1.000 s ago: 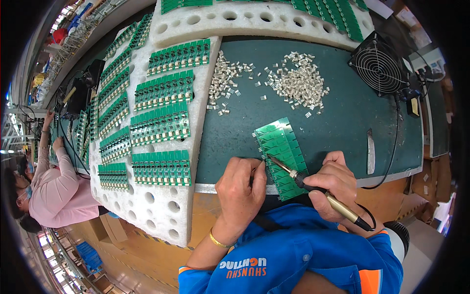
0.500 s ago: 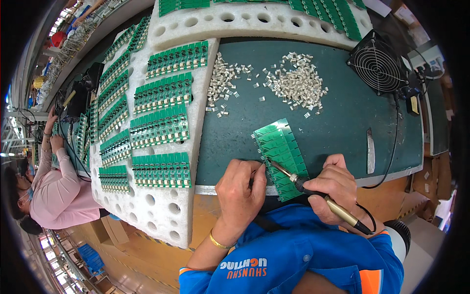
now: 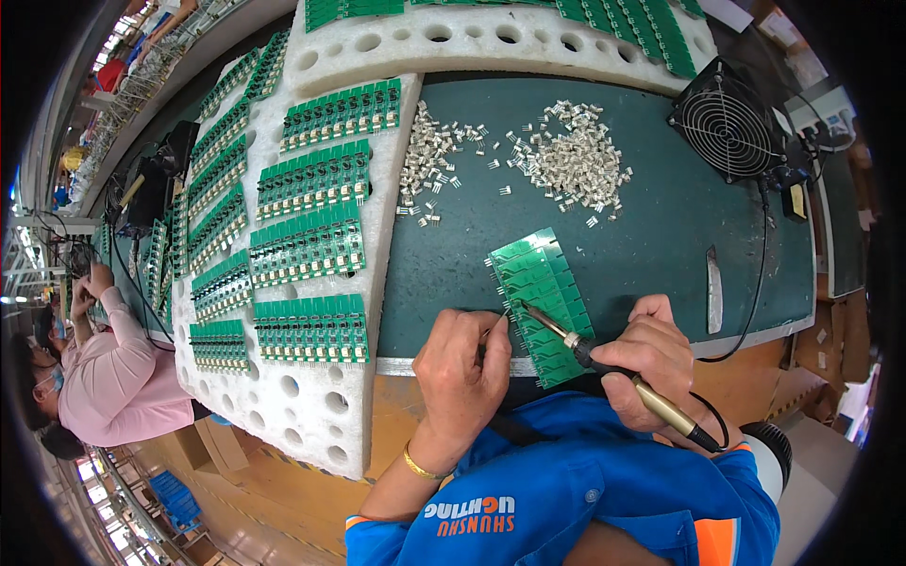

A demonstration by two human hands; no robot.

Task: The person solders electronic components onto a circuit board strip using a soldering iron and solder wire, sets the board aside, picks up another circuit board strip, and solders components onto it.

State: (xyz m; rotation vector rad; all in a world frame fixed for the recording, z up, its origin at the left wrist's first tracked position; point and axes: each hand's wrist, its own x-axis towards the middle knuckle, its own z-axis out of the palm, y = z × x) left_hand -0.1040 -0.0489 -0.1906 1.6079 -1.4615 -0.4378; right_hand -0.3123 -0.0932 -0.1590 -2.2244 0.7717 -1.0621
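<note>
A green circuit board panel (image 3: pixel 557 283) lies slantwise at the front of the dark green bench, with pins along its left edge. My right hand (image 3: pixel 651 354) grips a soldering iron (image 3: pixel 661 404) with a brass-coloured handle. The iron's tip points left at the board, close to its pinned edge. Beside that edge is my left hand (image 3: pixel 461 366), its fingers curled and pinched together. Whatever the left fingers hold is too small or hidden to make out. Behind the board lie two heaps of small white pinned connectors (image 3: pixel 576 160), some scattered singly.
White foam racks (image 3: pixel 311 406) hold rows of green boards (image 3: pixel 311 328) at left and back. A black fan (image 3: pixel 731 127) stands back right, its cable running down the bench. A metal strip (image 3: pixel 713 291) lies at right. A co-worker in pink (image 3: pixel 123 377) sits far left.
The iron's tip has shifted slightly right along the board, and my left hand slightly left. The co-worker's hands have moved closer together. The board stays in place.
</note>
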